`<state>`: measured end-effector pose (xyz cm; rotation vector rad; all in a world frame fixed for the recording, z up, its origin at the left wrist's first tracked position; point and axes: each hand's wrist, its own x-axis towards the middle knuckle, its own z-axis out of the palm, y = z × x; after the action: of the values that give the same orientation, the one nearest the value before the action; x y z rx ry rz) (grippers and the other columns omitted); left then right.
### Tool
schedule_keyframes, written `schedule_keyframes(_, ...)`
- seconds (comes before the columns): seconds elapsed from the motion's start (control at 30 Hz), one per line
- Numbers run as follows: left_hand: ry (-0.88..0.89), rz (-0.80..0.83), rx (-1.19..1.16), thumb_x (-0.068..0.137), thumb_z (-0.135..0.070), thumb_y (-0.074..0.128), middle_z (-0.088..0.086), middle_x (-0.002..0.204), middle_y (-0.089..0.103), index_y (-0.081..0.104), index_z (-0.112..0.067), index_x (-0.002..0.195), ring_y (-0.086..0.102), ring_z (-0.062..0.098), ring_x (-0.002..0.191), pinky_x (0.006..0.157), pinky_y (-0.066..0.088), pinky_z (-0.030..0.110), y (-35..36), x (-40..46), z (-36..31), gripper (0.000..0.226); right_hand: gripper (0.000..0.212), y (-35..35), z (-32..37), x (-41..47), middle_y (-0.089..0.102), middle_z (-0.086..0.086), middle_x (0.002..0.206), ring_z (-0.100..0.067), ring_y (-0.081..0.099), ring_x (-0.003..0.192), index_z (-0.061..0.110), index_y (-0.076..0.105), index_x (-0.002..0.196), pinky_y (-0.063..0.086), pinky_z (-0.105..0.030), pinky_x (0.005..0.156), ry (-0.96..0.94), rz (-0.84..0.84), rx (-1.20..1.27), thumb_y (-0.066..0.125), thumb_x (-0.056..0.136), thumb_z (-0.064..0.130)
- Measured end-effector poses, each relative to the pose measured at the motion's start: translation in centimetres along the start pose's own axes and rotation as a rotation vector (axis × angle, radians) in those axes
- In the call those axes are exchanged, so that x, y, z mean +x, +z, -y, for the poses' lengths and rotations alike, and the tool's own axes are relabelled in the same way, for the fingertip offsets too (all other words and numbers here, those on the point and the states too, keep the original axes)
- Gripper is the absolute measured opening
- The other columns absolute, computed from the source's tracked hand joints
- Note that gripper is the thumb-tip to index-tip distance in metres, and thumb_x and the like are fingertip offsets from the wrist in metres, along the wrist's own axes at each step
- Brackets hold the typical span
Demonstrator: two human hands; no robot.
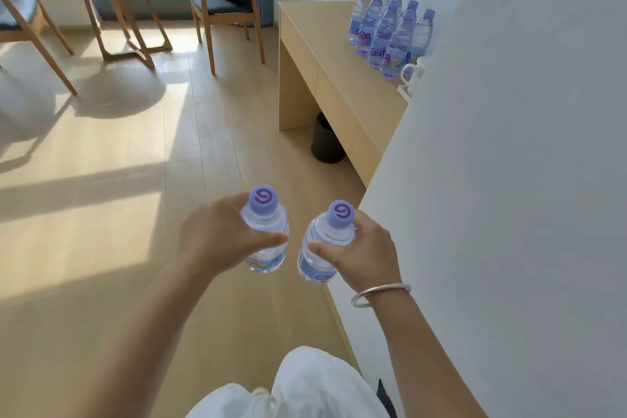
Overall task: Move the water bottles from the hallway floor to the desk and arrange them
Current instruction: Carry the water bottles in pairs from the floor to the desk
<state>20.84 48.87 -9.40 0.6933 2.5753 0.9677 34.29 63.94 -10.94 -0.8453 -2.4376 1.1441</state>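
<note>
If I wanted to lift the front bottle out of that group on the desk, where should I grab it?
Probably by the neck under the cap, from above. The front bottle stands upright on the desk with others packed close behind and a white kettle beside it, so its sides are crowded and only the top is free.

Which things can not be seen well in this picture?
Head view only:
- White kettle on the desk: mostly behind the wall.
- Back bottles in the desk group: front ones cover them, so the count is unsure.
- Bin: partly under the desk.
- Held bottles' labels: left hand and right hand cover them.
</note>
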Motion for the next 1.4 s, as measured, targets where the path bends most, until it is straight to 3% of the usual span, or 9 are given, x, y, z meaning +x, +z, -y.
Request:
schedule_keyframes(0.23,0.075,0.046,0.008,0.054,-0.054,0.080,-0.020,0.074,0.066,0.058,-0.047,0.073,0.060,0.002,0.074,0.062,0.048,0.025,-0.8,11.2,-0.6,0.030,0.040,1.7,0.4,9.6,0.053,0.022,0.073,0.005,0.055,0.068,0.037,0.050,0.092,0.039,0.001,0.053,0.052,-0.061,-0.018,0.079,0.066,0.044)
schedule_keyframes(0.33,0.089,0.064,-0.002,0.046,-0.060,0.070,-0.017,0.071,0.066,0.062,-0.040,0.076,0.060,0.002,0.071,0.063,0.049,0.025,-0.7,16.7,-1.5,0.036,0.036,2.2,0.3,14.7,0.052,0.024,0.069,0.005,0.054,0.065,0.039,0.049,0.085,0.038,0.001,0.052,0.074,-0.093,-0.027,0.079,0.065,0.043)
schedule_keyframes(0.5,0.116,0.121,-0.005,0.055,-0.049,0.079,-0.015,0.070,0.066,0.063,-0.038,0.076,0.059,0.001,0.070,0.058,0.044,0.021,-0.5,26.3,-3.8,0.029,0.029,1.9,0.6,24.1,0.061,0.012,0.069,-0.005,0.058,0.067,0.036,0.053,0.073,0.044,-0.014,0.056,0.122,-0.142,-0.004,0.080,0.063,0.037)
schedule_keyframes(0.67,0.105,0.120,-0.037,0.054,-0.048,0.077,-0.020,0.068,0.064,0.062,-0.044,0.077,0.059,-0.003,0.065,0.052,0.041,0.018,-0.3,35.1,-6.4,0.028,0.027,0.6,0.9,33.0,0.066,0.007,0.075,-0.011,0.060,0.073,0.025,0.065,0.084,0.049,-0.027,0.067,0.173,-0.188,0.050,0.079,0.062,0.032)
schedule_keyframes(0.77,0.113,0.128,-0.051,0.047,-0.056,0.070,-0.027,0.068,0.062,0.058,-0.052,0.078,0.058,-0.004,0.063,0.052,0.040,0.018,0.0,39.7,-7.6,0.033,0.024,0.1,0.5,37.3,0.064,0.009,0.073,-0.009,0.060,0.072,0.031,0.063,0.079,0.048,-0.024,0.066,0.218,-0.212,0.072,0.079,0.060,0.030)
schedule_keyframes(0.87,0.117,0.144,-0.038,0.042,-0.060,0.061,-0.017,0.069,0.065,0.060,-0.044,0.076,0.061,0.001,0.067,0.057,0.048,0.024,0.7,44.8,-8.9,0.038,0.026,-0.6,-0.1,41.0,0.062,0.016,0.066,-0.001,0.058,0.068,0.042,0.057,0.065,0.044,-0.017,0.060,0.257,-0.258,0.104,0.080,0.059,0.032)
schedule_keyframes(1.03,0.144,0.213,-0.020,0.040,-0.062,0.059,-0.010,0.072,0.066,0.063,-0.034,0.077,0.063,0.009,0.072,0.067,0.052,0.033,2.8,53.4,-12.1,0.047,0.023,-1.5,-1.4,47.0,0.063,0.013,0.069,-0.002,0.058,0.069,0.038,0.058,0.070,0.046,-0.021,0.062,0.338,-0.347,0.095,0.079,0.060,0.039)
schedule_keyframes(1.2,0.238,0.276,-0.027,0.039,-0.066,0.060,-0.015,0.071,0.064,0.062,-0.039,0.082,0.061,0.007,0.072,0.057,0.044,0.025,5.9,62.1,-15.7,0.051,0.024,-2.0,-2.8,54.0,0.066,0.006,0.073,-0.015,0.062,0.073,0.026,0.063,0.077,0.051,-0.034,0.069,0.449,-0.450,0.074,0.078,0.063,0.039)
schedule_keyframes(1.4,0.279,0.378,0.011,0.054,-0.065,0.071,-0.013,0.072,0.060,0.057,-0.034,0.083,0.060,0.013,0.071,0.053,0.037,0.025,9.4,72.0,-19.3,0.044,0.037,-1.8,-3.8,62.3,0.052,0.016,0.060,-0.016,0.054,0.066,0.035,0.045,0.063,0.036,-0.024,0.057,0.595,-0.654,0.002,0.082,0.061,0.039)
